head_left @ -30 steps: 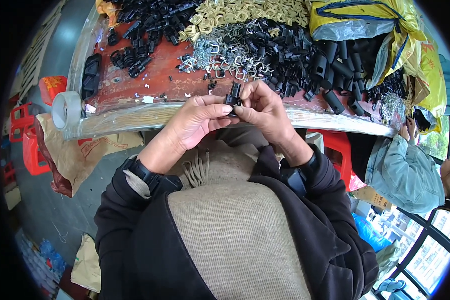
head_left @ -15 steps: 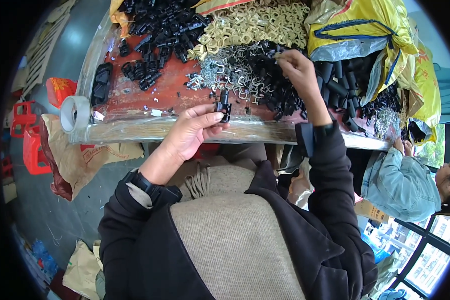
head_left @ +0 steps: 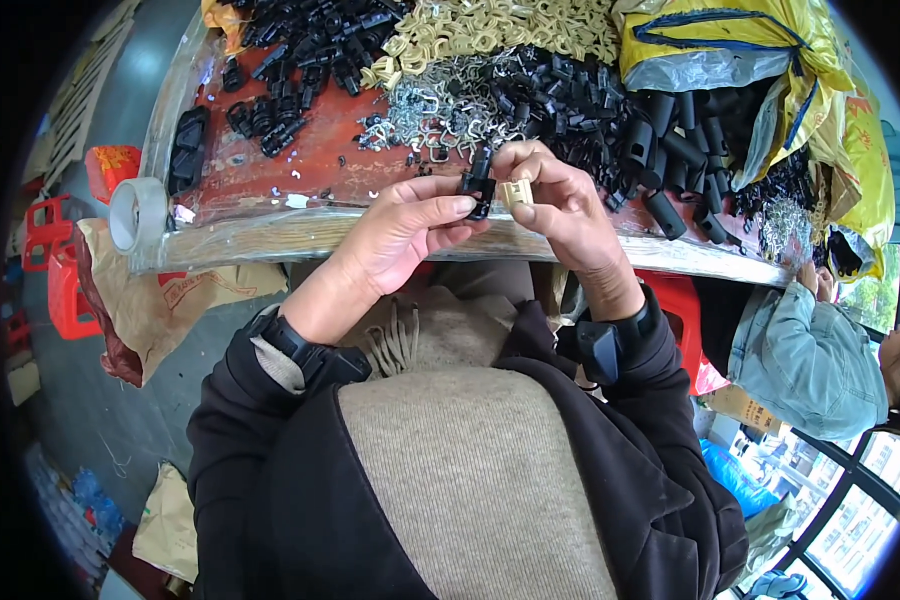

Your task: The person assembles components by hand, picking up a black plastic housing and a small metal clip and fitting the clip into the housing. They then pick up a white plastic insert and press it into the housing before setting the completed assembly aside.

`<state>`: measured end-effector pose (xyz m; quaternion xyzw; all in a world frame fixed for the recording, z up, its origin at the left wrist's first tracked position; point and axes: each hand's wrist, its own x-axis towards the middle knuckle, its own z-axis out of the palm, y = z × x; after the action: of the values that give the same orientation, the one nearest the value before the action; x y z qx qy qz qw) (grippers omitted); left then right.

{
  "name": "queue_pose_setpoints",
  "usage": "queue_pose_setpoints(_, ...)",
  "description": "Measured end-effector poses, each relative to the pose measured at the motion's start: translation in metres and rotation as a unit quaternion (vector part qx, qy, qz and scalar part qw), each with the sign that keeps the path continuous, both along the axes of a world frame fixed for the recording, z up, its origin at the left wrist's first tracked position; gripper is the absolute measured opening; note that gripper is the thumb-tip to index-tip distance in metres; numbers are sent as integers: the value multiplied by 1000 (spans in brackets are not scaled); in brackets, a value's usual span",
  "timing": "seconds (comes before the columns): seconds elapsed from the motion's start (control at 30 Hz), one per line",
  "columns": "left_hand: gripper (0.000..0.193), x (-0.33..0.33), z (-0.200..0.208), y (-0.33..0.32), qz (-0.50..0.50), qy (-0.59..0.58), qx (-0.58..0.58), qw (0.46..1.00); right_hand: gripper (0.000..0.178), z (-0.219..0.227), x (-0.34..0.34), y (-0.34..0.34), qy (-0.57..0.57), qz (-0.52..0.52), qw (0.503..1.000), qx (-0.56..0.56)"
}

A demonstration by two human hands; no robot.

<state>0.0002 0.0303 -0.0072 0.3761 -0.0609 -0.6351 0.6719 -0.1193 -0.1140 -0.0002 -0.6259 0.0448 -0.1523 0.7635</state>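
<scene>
Between the thumb and fingers of my left hand (head_left: 407, 228) is a black plastic part (head_left: 479, 185) with a narrow upright stem, held above the table's near edge. Close on its right, my right hand (head_left: 575, 210) pinches a small cream plastic piece (head_left: 516, 193). The two pieces are side by side; whether they touch I cannot tell. Beyond my hands lie bent metal clips (head_left: 450, 118) and a heap of small black pieces (head_left: 560, 95). A larger pile of cream plastic pieces (head_left: 500, 30) spreads at the back.
Black assembled parts (head_left: 320, 50) are heaped at the far left of the red tabletop (head_left: 315, 180). Black tubes (head_left: 670, 150) and a yellow bag (head_left: 730, 45) lie at the right. A tape roll (head_left: 138, 215) sits at the left corner. Another person (head_left: 810, 350) works at the right.
My right hand has come back from the piles toward my left hand, now showing a cream piece in its fingers. My left hand has shifted slightly right with the black part.
</scene>
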Motion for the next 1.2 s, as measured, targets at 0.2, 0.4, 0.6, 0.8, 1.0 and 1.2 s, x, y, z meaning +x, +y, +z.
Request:
queue_pose_setpoints(0.2, 24, -1, -1, -3, -5, 32, -12, 999, 10, -1, 5, 11, -26, -50, 991, -122)
queue_pose_setpoints(0.4, 22, -3, 2, 5, -7, 33, -23, 999, 14, -8, 5, 20, -17, -93, 989, -112)
queue_pose_setpoints(0.6, 20, -9, 2, 11, -15, 72, -57, 996, 15, -3, 0, 26, -34, -100, 990, -98)
queue_pose_setpoints(0.8, 20, -11, 4, 15, -36, 106, -98, 989, 13, 8, -1, 20, -60, -55, 985, -153)
queue_pose_setpoints(1.0, 21, -8, -7, 14, -34, 89, -75, 993, 12, 5, -2, 16, -13, -30, 988, -150)
queue_pose_setpoints(1.2, 22, -5, -3, 5, -37, 80, -48, 995, 9, -3, 1, 22, 0, -109, 992, -67)
